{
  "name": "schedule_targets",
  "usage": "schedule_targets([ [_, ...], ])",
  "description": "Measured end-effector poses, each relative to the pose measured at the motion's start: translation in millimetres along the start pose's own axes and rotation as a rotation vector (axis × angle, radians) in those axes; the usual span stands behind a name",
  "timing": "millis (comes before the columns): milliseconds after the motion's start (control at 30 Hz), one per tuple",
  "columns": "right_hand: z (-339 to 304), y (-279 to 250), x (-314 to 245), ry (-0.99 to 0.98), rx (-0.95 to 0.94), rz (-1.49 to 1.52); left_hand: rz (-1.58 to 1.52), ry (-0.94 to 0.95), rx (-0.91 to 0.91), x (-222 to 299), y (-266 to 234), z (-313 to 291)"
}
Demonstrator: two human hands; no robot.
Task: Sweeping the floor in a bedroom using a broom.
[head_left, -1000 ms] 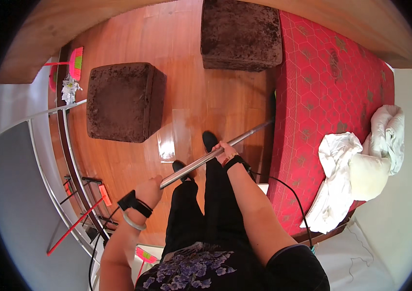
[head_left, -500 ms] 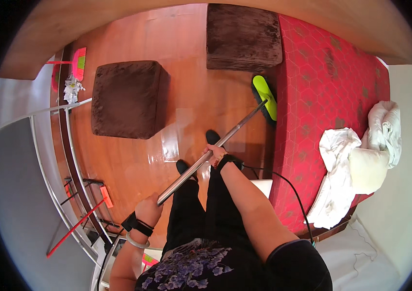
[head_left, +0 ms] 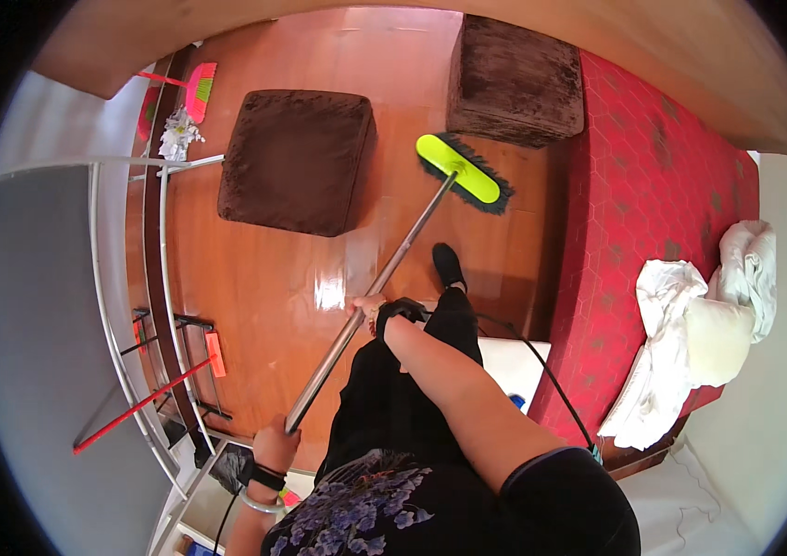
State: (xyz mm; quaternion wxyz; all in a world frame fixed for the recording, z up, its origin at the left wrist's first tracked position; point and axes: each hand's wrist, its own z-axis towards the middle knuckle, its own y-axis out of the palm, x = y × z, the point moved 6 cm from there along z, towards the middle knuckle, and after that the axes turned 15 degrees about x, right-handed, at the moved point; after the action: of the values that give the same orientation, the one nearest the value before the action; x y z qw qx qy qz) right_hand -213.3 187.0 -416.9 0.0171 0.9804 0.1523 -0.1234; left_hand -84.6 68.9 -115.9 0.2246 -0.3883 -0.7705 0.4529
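A long-handled broom [head_left: 412, 237] slants across the floor, its bright green head with dark bristles lying between two brown plush stools. Wrapped round the top end of the metal handle is my left hand [head_left: 276, 446], low in the view. Further down the same handle my right hand [head_left: 370, 308] grips it, in front of my legs. The bristles rest on the wooden floor [head_left: 264, 278], apart from both the nearer-left stool [head_left: 296, 162] and the far-right stool [head_left: 518, 79].
A red patterned bed [head_left: 634, 204] stands along the right, with white bedding [head_left: 662, 352] on it. On the left are a white metal frame [head_left: 166, 278], a red-handled tool [head_left: 148, 403] and a pink broom [head_left: 199, 91]. A black cable [head_left: 541, 366] hangs at my right.
The broom head has moved from beside the bed leftward onto the open floor. Both hands keep their grip, and my right foot has stepped forward.
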Motion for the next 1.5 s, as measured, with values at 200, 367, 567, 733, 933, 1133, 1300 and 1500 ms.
schedule_targets([
  [200, -63, 59, 27, 0.083, -0.306, 0.388, -0.108, -0.002, -0.089, -51, -3, -49],
  [367, -106, 68, 30, 0.193, -0.362, 0.564, -0.124, 0.044, -0.137, -65, -38, -50],
  [567, -83, 36, 35, 0.188, -0.172, 0.633, -0.061, 0.251, -0.107, -35, -51, -18],
  [733, -36, -36, 20, 0.036, -0.193, 0.802, -0.070, 0.410, -0.069, 34, -36, 19],
  [933, -6, -141, -18, 0.010, -0.065, 1.097, -0.025, 0.516, -0.113, 131, 1, 76],
  [1133, 45, -236, -67, -0.056, 0.108, 1.320, 0.082, 0.689, -0.034, 227, 28, 151],
  [1300, 69, -279, -101, -0.146, 0.194, 1.430, 0.102, 0.830, 0.021, 280, 53, 209],
  [1500, 78, -307, -84, -0.126, 0.355, 1.291, 0.097, 0.823, -0.050, 293, 85, 202],
])
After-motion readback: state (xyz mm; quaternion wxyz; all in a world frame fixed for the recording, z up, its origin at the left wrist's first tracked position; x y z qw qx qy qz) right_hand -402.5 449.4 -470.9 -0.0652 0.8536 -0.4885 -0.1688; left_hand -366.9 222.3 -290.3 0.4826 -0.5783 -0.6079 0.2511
